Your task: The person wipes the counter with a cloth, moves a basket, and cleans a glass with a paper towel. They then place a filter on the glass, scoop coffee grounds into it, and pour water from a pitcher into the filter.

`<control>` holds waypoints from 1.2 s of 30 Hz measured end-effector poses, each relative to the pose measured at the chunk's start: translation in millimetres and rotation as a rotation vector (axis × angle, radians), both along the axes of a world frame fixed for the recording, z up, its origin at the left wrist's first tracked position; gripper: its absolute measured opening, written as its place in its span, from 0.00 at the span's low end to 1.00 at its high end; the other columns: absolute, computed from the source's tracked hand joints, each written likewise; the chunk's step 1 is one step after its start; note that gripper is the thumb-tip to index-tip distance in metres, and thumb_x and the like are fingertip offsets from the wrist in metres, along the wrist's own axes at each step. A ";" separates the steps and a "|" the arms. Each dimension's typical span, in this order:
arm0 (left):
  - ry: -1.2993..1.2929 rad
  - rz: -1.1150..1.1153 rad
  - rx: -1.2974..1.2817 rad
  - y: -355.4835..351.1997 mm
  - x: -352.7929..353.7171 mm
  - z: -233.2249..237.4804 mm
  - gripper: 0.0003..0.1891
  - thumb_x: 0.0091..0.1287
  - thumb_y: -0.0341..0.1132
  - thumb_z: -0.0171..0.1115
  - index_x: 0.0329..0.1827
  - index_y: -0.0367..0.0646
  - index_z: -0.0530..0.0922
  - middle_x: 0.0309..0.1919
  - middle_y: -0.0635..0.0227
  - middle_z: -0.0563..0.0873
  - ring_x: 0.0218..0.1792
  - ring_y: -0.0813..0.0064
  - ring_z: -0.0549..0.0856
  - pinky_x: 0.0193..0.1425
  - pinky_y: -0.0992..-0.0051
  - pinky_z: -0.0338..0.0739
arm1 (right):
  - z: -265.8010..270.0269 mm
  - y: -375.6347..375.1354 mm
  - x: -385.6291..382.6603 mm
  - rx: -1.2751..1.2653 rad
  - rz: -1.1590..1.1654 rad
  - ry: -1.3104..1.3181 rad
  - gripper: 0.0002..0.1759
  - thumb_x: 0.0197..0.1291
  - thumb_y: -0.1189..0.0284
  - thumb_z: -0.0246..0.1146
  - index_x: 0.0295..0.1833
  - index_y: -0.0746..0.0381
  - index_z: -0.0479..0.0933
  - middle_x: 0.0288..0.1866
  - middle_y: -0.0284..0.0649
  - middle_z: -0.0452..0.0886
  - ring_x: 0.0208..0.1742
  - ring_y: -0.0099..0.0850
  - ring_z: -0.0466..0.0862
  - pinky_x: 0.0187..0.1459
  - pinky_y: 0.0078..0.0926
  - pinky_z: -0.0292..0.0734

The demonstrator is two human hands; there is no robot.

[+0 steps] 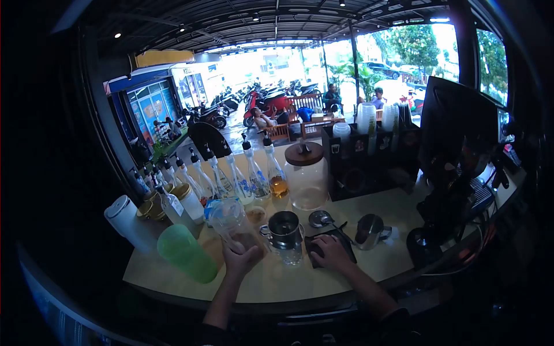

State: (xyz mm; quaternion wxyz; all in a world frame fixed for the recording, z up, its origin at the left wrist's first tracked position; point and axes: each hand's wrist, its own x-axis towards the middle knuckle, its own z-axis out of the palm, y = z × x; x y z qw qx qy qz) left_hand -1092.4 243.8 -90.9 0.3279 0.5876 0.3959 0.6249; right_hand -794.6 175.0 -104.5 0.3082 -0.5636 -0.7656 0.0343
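My left hand (241, 258) grips a clear plastic cup (232, 224), tilted toward the left above the cream counter (277, 279). My right hand (330, 252) lies flat on a dark cloth (346, 237) on the counter. Between the two hands stands a steel pitcher set on a glass (284, 233). A second steel pitcher (369, 230) stands just right of the right hand, and a small metal strainer (319, 218) lies behind the cloth.
A green cup (186, 252) lies at the left, beside a white container (128, 222). Syrup pump bottles (231, 173) line the back, next to a large glass jar with a wooden lid (306, 176). A black organiser with cup stacks (369, 155) and a dark machine (456, 167) stand right.
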 end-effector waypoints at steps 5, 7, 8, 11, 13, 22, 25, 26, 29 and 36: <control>0.115 -0.031 -0.006 -7.2 -9.5 7.4 0.46 0.36 0.30 0.79 0.62 0.40 0.63 0.56 0.61 0.74 0.58 0.67 0.75 0.63 0.66 0.70 | -5.0 1.6 -1.5 -0.013 -0.011 0.023 0.22 0.54 0.61 0.64 0.51 0.61 0.76 0.55 0.43 0.76 0.62 0.40 0.73 0.66 0.44 0.60; 0.124 -0.040 0.043 -11.8 -7.3 16.1 0.44 0.36 0.33 0.80 0.59 0.40 0.64 0.53 0.61 0.76 0.55 0.68 0.77 0.59 0.67 0.72 | -1.9 4.4 0.6 0.017 0.000 0.052 0.20 0.53 0.64 0.65 0.50 0.62 0.77 0.54 0.44 0.77 0.60 0.40 0.75 0.65 0.42 0.62; 0.149 -0.044 0.092 -11.9 -5.3 20.2 0.42 0.37 0.35 0.81 0.56 0.40 0.65 0.51 0.61 0.77 0.51 0.68 0.79 0.56 0.69 0.74 | -6.1 8.7 3.7 0.055 0.030 0.084 0.18 0.53 0.66 0.66 0.48 0.63 0.77 0.51 0.45 0.79 0.57 0.41 0.77 0.62 0.40 0.66; -0.093 -0.022 -0.030 -18.7 -4.1 8.2 0.40 0.37 0.34 0.81 0.54 0.41 0.66 0.49 0.61 0.78 0.51 0.69 0.79 0.55 0.69 0.74 | -0.6 -0.9 -2.8 0.175 0.056 0.285 0.12 0.54 0.75 0.64 0.44 0.67 0.75 0.45 0.47 0.80 0.47 0.44 0.80 0.50 0.34 0.75; -0.043 -0.017 -0.037 -13.1 -6.8 -4.9 0.40 0.37 0.34 0.81 0.54 0.40 0.66 0.49 0.61 0.79 0.50 0.69 0.79 0.54 0.69 0.74 | 11.6 -7.4 -2.4 0.202 0.037 0.349 0.10 0.56 0.78 0.62 0.44 0.67 0.75 0.41 0.44 0.80 0.45 0.36 0.81 0.48 0.29 0.75; 0.090 -0.028 0.088 -36.6 -13.7 9.9 0.41 0.38 0.32 0.80 0.56 0.37 0.65 0.50 0.58 0.78 0.53 0.65 0.79 0.57 0.69 0.74 | 169.8 -45.1 -69.4 0.528 0.164 0.444 0.05 0.55 0.81 0.62 0.38 0.67 0.77 0.33 0.40 0.79 0.36 0.29 0.81 0.38 0.23 0.74; 0.025 -0.042 0.172 -39.5 -14.8 1.0 0.43 0.39 0.32 0.79 0.59 0.35 0.64 0.52 0.56 0.77 0.55 0.65 0.78 0.59 0.68 0.74 | 196.7 -57.9 -123.9 0.438 0.441 0.237 0.08 0.51 0.82 0.62 0.39 0.66 0.77 0.34 0.44 0.79 0.35 0.37 0.81 0.39 0.31 0.76; 0.054 -0.068 0.233 -39.2 -15.6 -3.0 0.43 0.39 0.33 0.79 0.60 0.34 0.64 0.53 0.56 0.77 0.56 0.65 0.78 0.59 0.68 0.74 | 199.9 -61.5 -141.6 0.325 0.483 0.173 0.07 0.53 0.81 0.61 0.39 0.66 0.77 0.34 0.45 0.79 0.35 0.41 0.82 0.40 0.35 0.76; 0.028 -0.158 0.319 -42.7 -15.2 -1.1 0.42 0.42 0.33 0.78 0.61 0.35 0.64 0.55 0.58 0.76 0.57 0.68 0.77 0.63 0.68 0.71 | 189.8 -33.2 -174.8 0.200 0.529 -0.054 0.08 0.50 0.78 0.59 0.36 0.69 0.78 0.36 0.51 0.81 0.39 0.45 0.84 0.44 0.36 0.78; 0.182 -0.030 0.276 -37.4 -20.0 -11.5 0.48 0.37 0.39 0.81 0.62 0.36 0.63 0.54 0.51 0.76 0.56 0.59 0.78 0.59 0.64 0.73 | 166.3 3.1 -205.4 -0.177 0.520 -0.570 0.12 0.50 0.75 0.56 0.39 0.67 0.81 0.36 0.49 0.83 0.39 0.44 0.83 0.44 0.36 0.77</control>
